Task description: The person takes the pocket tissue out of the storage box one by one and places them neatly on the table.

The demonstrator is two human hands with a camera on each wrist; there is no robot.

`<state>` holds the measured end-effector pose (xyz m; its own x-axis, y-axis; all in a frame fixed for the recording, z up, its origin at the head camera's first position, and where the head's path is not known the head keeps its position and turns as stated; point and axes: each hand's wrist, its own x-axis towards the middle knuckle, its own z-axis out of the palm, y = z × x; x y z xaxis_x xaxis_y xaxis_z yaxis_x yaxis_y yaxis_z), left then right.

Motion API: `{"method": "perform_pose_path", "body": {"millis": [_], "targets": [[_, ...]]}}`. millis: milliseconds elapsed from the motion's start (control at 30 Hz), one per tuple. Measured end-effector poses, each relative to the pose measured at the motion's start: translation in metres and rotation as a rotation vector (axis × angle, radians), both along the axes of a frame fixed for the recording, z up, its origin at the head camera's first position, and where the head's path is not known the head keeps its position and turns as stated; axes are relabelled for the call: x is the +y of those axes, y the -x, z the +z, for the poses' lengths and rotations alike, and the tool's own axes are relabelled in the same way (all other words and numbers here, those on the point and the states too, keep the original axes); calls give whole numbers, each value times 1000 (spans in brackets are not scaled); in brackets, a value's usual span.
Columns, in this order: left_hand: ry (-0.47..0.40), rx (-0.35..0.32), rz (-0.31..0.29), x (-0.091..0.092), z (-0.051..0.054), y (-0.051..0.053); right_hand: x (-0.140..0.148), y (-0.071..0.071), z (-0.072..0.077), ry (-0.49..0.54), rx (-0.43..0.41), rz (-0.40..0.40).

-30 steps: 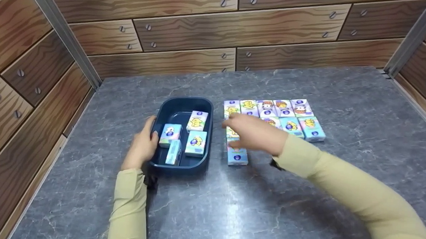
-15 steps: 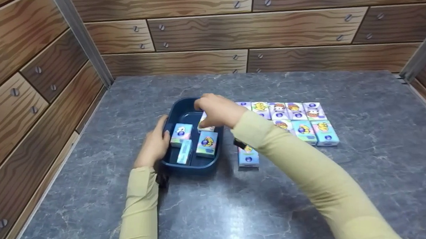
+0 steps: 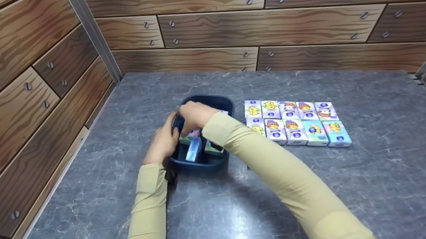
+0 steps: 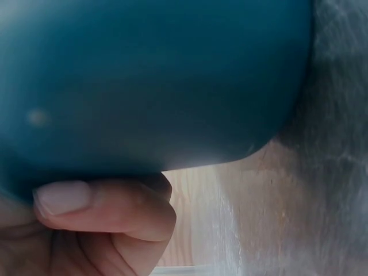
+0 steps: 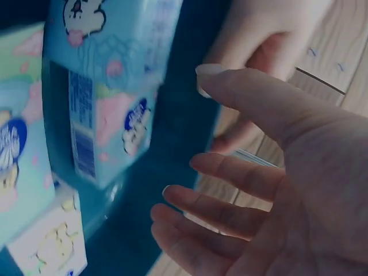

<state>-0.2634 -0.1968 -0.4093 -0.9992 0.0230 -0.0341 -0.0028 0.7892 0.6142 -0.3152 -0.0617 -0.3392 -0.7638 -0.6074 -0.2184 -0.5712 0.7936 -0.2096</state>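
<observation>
The left hand grips the left wall of a dark blue bin; in the left wrist view, its thumb and bent fingers lie against the bin's side. Over the left part of the bin hovers the right hand, hiding some of the contents. The right wrist view shows this hand with thumb and fingers apart and nothing between them. Several small printed boxes lie in the bin, among them a narrow blue one and one with a barcode side.
Right of the bin, printed boxes stand in two touching rows on the grey marbled table, with a white and purple one in the front row. The right sleeve crosses in front of them. Wood-patterned walls enclose the back and left.
The right hand has moved left from the table boxes to over the bin's left part. Its sleeve now covers the single box nearest the front. The left hand keeps its grip on the bin.
</observation>
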Motion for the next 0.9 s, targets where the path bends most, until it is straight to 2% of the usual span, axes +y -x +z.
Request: {"method": "perform_pose_path", "body": {"millis": [233,333,500,733,900], "targets": [[-8,0,-16,1,0,-1,-8,-3,-18,-66,-41,-88],[-17,-2,-21,0,1,-2,-10,-3,-22,-86,-30,-76],[-15,13,-22,-1,1,-1,-9,-1,-25,-63,-10,-44],[-17,7,-16,1,1,-1,-2,-2,-25,-19,-32,-44],[-18,21,-15,0,0,-1,0,0,-21,-41,11,-30]]}}
